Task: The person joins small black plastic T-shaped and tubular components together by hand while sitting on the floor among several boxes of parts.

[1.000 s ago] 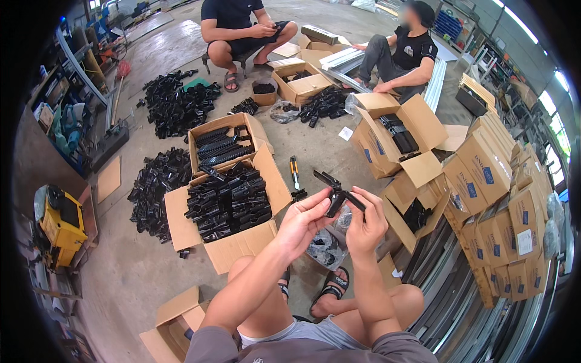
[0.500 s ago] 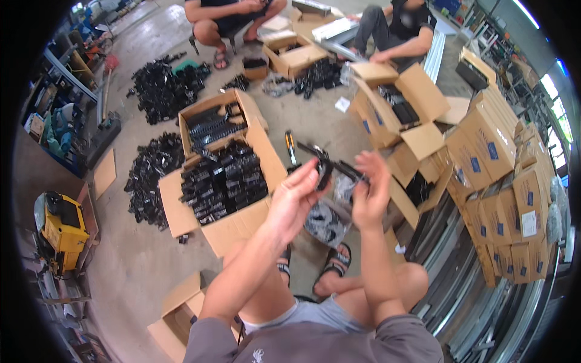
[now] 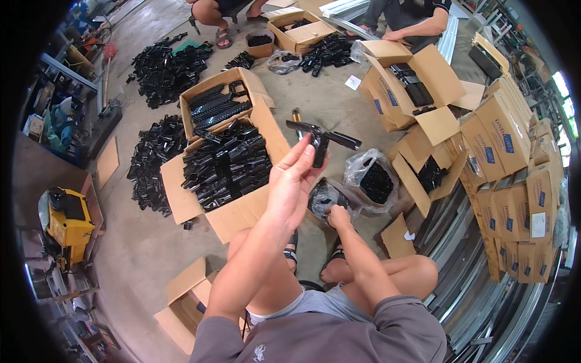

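My left hand (image 3: 293, 178) is raised in front of me, fingers closed round a black jointed bracket (image 3: 319, 134) with arms that spread to both sides. Lower down, my right hand (image 3: 338, 216) is curled at the edge of a see-through plastic bag (image 3: 325, 195) holding small dark parts; what its fingertips hold, if anything, is hidden. Beside that bag stands a second plastic bag (image 3: 376, 181) full of small black pieces. A screwdriver-like tool with an orange and black handle (image 3: 296, 115) lies behind the bracket, partly covered by it.
An open carton (image 3: 236, 219) of stacked black parts stands at left, with black heaps (image 3: 158, 163) beyond it. More open cartons (image 3: 433, 124) are at right, near stacked closed boxes (image 3: 490, 142) and long metal profiles (image 3: 448, 266). Two people sit at the far side.
My right hand has let go of the bracket and dropped to the plastic bag. The left hand keeps the bracket up, and its arms now spread wider in view.
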### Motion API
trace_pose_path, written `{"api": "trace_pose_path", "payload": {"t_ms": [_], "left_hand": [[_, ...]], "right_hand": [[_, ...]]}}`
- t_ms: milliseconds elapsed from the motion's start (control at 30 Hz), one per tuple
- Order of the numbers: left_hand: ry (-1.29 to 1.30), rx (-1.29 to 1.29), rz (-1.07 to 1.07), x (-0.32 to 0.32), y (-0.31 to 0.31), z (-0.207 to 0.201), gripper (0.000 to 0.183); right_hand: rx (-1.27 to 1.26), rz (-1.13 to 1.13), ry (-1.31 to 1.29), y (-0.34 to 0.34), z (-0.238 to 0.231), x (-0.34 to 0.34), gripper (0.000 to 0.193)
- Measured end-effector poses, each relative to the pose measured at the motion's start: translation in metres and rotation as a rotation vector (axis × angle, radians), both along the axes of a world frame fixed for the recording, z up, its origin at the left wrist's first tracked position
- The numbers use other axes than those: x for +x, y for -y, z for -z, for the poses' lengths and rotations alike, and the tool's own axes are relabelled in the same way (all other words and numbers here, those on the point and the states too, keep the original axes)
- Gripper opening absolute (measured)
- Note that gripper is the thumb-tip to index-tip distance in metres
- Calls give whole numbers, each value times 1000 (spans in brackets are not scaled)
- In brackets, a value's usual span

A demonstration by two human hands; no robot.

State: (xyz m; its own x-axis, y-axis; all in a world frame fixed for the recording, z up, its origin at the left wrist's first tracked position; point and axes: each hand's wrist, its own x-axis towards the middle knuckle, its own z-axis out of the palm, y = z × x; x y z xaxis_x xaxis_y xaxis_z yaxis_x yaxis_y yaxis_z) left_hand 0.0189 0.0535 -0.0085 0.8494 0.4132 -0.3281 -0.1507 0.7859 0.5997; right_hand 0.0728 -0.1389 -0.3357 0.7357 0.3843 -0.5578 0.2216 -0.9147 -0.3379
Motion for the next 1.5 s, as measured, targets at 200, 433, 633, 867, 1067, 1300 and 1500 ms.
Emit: {"api": "trace_pose_path", "payload": {"t_ms": [200,433,633,867,1067,1300,1500], "left_hand": [[-19,30,27,3,5,-3,49],[29,-24,-1,8,1,-3,50],[38,-50,-56,7,0,2,50],[52,-21,-80,6,9,0,45],[61,0,-85,-2,13,-3,42],[120,18,-128,-5,15,-2,41],[123,123,-197,-8,19,-3,43]], "right_hand": [[-86,20,44,-14,19,-3,25],[-58,307,37,-14,-8,5,30],[791,635,187,-26,-127,19,21],[1431,504,250,-77,-310,-9,22],[1588,582,190,-96,-325,-15,21],[1610,629,162,-111,-324,-17,16],[1687,739,44,-119,-330,-18,16]]}}
